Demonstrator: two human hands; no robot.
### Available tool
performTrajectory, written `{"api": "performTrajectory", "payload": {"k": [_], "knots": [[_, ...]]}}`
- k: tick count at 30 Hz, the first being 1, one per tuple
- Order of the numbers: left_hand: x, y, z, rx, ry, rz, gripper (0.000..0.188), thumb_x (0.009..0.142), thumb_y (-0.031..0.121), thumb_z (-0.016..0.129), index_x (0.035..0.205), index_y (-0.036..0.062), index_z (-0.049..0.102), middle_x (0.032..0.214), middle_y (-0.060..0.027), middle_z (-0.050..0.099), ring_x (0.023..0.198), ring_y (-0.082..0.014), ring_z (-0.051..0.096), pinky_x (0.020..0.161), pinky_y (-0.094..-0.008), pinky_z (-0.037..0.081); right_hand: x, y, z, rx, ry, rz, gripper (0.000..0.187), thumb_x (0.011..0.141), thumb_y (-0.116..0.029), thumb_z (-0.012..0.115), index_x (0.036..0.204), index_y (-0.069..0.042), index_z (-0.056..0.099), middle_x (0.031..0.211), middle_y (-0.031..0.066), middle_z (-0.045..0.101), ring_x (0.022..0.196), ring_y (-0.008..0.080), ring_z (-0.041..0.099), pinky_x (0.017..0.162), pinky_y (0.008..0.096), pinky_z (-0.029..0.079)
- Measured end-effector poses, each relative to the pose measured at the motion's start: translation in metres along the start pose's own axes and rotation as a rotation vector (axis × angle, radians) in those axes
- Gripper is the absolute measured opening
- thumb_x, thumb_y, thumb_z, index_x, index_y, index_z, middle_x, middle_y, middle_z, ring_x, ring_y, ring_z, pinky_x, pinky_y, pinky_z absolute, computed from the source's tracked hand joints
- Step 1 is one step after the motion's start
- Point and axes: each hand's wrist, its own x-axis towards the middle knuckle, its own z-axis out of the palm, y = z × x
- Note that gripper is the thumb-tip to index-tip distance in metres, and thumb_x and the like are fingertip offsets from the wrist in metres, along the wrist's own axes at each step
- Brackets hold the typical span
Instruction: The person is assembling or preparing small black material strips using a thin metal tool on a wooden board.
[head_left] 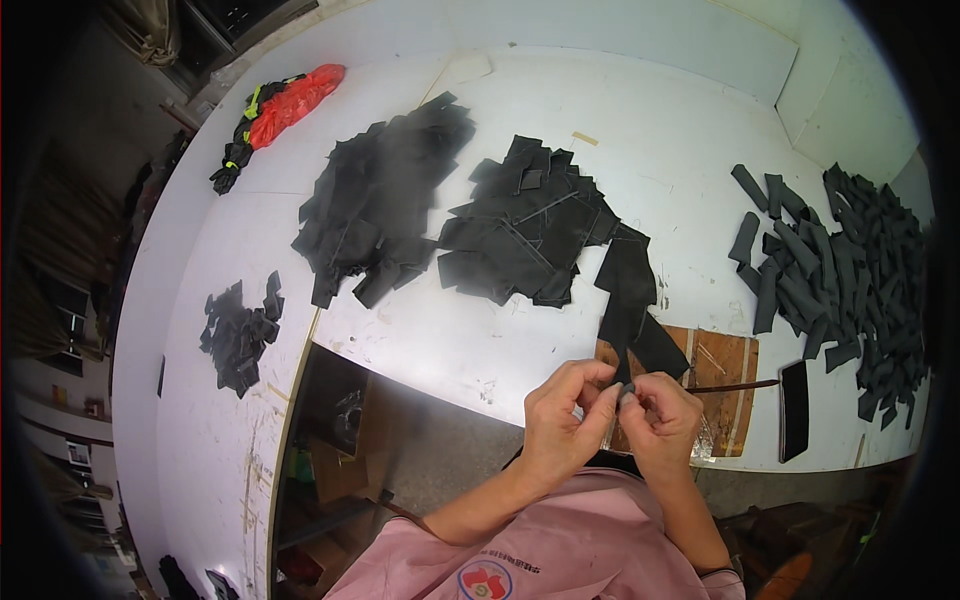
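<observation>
Both hands pinched closed on dark fabric piece; pink shirt bears dark lettering, round blue-rimmed emblem

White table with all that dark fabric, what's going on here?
A person in a pink shirt pinches a dark fabric piece between the fingertips of the left hand and right hand, over a brown board. Flat dark pieces lie heaped beyond the hands, narrow rolled-looking pieces are piled at right, and a small dark pile lies at left.
</observation>
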Motion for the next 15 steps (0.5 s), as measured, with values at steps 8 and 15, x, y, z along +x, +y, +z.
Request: {"api": "performTrajectory", "payload": {"k": [8, 15], "knots": [[0.0, 0.006, -0.004, -0.263, -0.048, -0.358, 0.016, 0.08, 0.003, 0.055, 0.094, -0.0028, 0.058, 0.069, -0.0023, 0.059, 0.058, -0.0043, 0.053, 0.049, -0.0178, 0.044, -0.001, -0.001, 0.008, -0.294, -0.004, -0.165, 0.01, 0.066, 0.002, 0.058, 0.073, 0.0, 0.052, 0.061, 0.0114, 0.05, 0.051, 0.0274, 0.052, 0.045, 0.0342, 0.041], [0.006, -0.002, -0.007, -0.417, -0.097, -0.496, 0.011, 0.076, 0.002, 0.06, 0.086, -0.0037, 0.058, 0.06, -0.0014, 0.056, 0.044, -0.0038, 0.046, 0.041, -0.0155, 0.037, 0.001, 0.006, 0.005, -0.292, -0.023, -0.114, 0.009, 0.069, 0.001, 0.057, 0.076, -0.001, 0.052, 0.063, 0.0107, 0.051, 0.053, 0.0283, 0.053, 0.047, 0.0356, 0.042]]}}
